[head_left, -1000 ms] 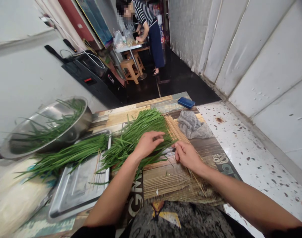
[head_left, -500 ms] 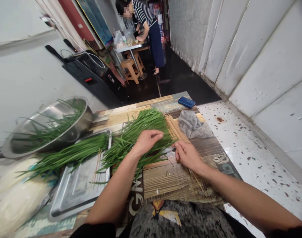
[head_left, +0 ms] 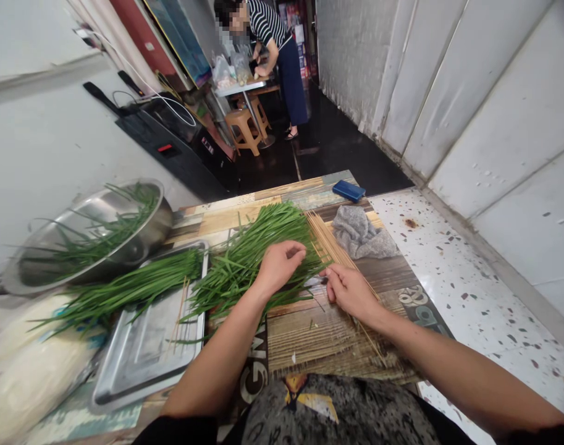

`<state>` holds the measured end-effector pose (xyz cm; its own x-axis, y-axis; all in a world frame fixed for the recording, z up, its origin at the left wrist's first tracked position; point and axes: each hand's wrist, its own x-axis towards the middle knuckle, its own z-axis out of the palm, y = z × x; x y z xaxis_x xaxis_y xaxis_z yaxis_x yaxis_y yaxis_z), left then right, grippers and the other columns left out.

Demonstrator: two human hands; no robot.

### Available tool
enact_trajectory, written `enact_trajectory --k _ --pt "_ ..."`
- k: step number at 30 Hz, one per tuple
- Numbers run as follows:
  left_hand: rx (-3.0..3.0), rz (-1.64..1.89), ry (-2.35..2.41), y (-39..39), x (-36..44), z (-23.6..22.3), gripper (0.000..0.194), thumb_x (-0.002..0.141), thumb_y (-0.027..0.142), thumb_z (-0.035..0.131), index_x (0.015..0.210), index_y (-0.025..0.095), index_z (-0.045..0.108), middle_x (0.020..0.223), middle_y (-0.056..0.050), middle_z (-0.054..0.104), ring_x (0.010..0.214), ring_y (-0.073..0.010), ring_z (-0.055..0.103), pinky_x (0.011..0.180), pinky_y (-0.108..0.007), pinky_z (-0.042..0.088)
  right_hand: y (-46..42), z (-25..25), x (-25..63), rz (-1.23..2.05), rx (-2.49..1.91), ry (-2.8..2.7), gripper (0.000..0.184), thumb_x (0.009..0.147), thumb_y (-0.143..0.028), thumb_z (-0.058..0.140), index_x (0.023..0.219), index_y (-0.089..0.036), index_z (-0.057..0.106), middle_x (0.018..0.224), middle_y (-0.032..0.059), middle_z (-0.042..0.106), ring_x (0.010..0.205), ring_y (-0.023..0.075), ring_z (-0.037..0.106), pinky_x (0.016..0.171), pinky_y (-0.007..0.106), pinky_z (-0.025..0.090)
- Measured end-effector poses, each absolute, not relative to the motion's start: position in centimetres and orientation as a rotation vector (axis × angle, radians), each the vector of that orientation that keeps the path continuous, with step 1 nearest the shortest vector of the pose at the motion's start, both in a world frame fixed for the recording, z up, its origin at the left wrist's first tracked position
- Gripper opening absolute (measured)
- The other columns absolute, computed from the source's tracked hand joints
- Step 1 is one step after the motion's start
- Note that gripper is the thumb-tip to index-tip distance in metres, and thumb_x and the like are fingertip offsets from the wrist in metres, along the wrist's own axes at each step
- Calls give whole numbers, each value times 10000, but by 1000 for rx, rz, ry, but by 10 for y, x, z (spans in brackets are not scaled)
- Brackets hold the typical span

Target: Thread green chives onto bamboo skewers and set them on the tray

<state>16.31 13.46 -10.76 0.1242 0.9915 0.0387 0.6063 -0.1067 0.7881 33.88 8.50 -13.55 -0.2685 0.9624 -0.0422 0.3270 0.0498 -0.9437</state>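
Observation:
A loose heap of green garlic chives (head_left: 249,253) lies across the table in front of me. Over its right part, my left hand (head_left: 282,266) is closed, thumb and fingers curled close together; anything between them is hidden. My right hand (head_left: 349,289) pinches at the right edge of the heap, where thin chive ends meet its fingertips. Beneath and behind that hand runs a bundle of bamboo skewers (head_left: 330,241). More chives (head_left: 143,281) lie in a bunch over a metal tray (head_left: 147,358) at my left, with a few skewers (head_left: 182,303) beside them.
A steel bowl (head_left: 154,216) holding chives stands at the left, behind a plastic bag (head_left: 36,371) of pale contents. A grey cloth (head_left: 362,233) and a blue box-shaped item (head_left: 349,191) lie at the right. Farther off, a person (head_left: 282,62) bends over a small table (head_left: 239,89).
My left hand has shifted slightly up and right, and its fingers have curled in more. The right hand has moved only a little to the left.

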Motion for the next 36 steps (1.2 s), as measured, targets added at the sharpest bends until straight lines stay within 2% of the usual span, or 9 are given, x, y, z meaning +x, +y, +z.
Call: enact_trajectory --k 6,11,18,28,36 --pt "1656 926 1502 135 166 -107 169 692 261 617 806 138 605 684 -14 637 613 -112 583 616 -221 452 84 -134 338 1240 -1297 -1687 274 909 -272 330 844 -170 576 454 -60 511 417 96 484 515 205 387" --pt "1529 891 1498 136 169 -101 286 724 327 597 923 130 658 651 -16 646 601 -116 579 616 -230 445 84 -131 338 1238 -1301 -1688 267 906 -261 334 840 -173 578 453 -61 512 411 97 474 510 206 384" --pt "1538 943 1536 140 167 -105 268 687 355 629 812 127 694 688 -40 682 609 -132 593 599 -239 448 84 -131 339 1225 -1295 -1695 262 906 -259 340 841 -176 580 450 -63 511 407 93 477 506 202 384" --pt "1519 966 1533 138 170 -99 282 721 394 604 816 141 687 666 -23 682 604 -127 590 620 -238 448 84 -133 339 1238 -1285 -1681 271 907 -272 335 839 -175 579 453 -63 509 407 92 478 499 202 386" --pt "1483 982 1529 139 170 -100 231 668 329 649 791 135 675 696 -27 679 596 -117 581 559 -216 426 83 -131 339 1256 -1282 -1664 272 907 -280 334 848 -177 578 456 -63 505 399 91 461 493 203 382"
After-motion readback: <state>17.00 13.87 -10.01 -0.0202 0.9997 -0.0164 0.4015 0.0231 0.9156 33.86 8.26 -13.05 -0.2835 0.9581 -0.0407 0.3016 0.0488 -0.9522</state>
